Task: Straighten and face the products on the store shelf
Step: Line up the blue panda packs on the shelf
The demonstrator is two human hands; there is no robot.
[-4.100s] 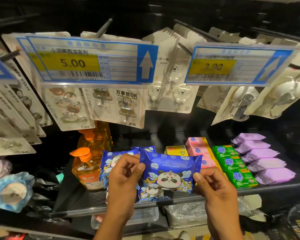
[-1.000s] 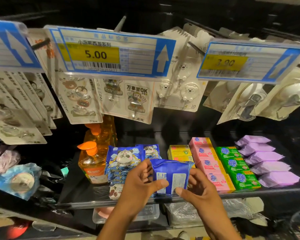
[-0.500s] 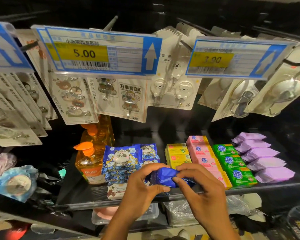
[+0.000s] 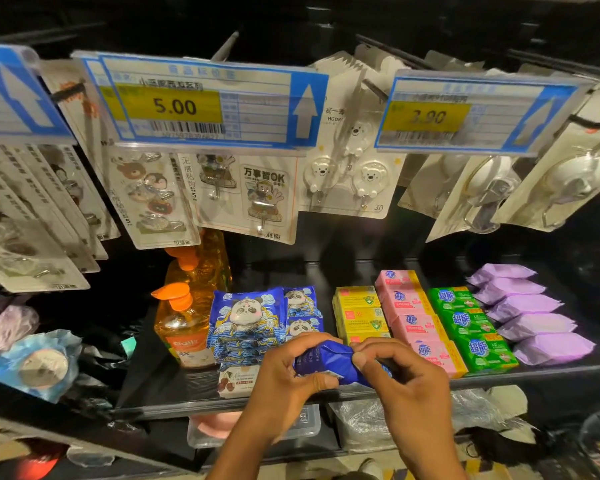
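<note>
Left hand (image 4: pixel 291 372) and right hand (image 4: pixel 406 382) both pinch one blue packet (image 4: pixel 326 362), with fingers curled over its ends. It is held at the front lip of the shelf (image 4: pixel 174 393). The packet's print is unreadable and both ends are covered. Just left of the packet, a small white box (image 4: pixel 238 381) is partly hidden. Behind-left of the packet is a panda pack stack (image 4: pixel 246 320), faces forward. Behind-right are yellow boxes (image 4: pixel 357 313). Far above, the 3.90 tag (image 4: pixel 465 116) is blurred. One second ago the packet stood upright with its label side showing; now it is tipped flat.
</note>
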